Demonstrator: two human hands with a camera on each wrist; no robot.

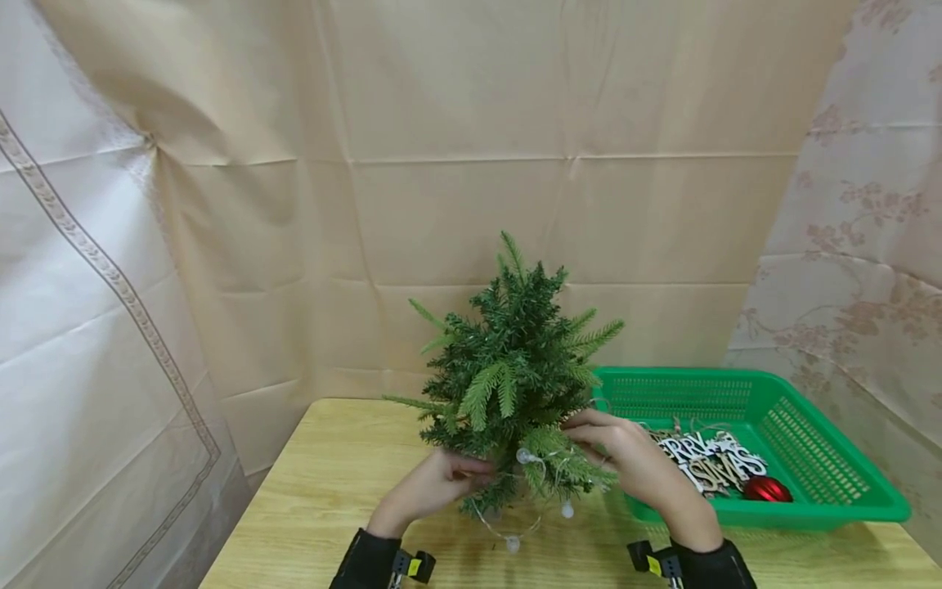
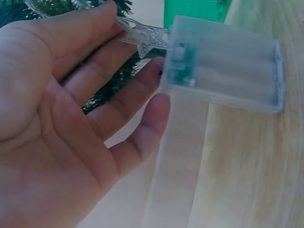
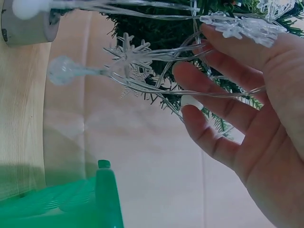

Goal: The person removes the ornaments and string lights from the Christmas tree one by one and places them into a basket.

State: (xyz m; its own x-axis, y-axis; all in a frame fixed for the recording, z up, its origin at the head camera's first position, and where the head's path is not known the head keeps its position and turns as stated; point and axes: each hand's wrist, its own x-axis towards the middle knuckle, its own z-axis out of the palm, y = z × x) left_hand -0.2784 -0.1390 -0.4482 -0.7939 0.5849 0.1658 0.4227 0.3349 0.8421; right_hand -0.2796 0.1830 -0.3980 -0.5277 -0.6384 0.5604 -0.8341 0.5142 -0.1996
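Observation:
A small artificial Christmas tree (image 1: 508, 352) stands on the table between both hands. String lights (image 1: 513, 543) with round bulbs hang on its lower front branches. My left hand (image 1: 437, 489), at the tree's lower left, pinches the clear wire between thumb and index finger; the other fingers are loosely bent. Near its fingertips are a clear star light (image 2: 146, 41) and a translucent battery box (image 2: 223, 66). At the lower right branches, my right hand (image 1: 634, 460) holds strands of the lights, with wires running across its fingers. Snowflake lights (image 3: 128, 56) and a round bulb (image 3: 61, 70) dangle beside it.
A green basket (image 1: 824, 514) sits right of the tree, close to my right forearm. In it lie white and wooden letter ornaments (image 1: 710, 460) and a red bauble (image 1: 767, 489). Beige cloth (image 1: 456, 204) hangs behind the wooden table (image 1: 294, 507).

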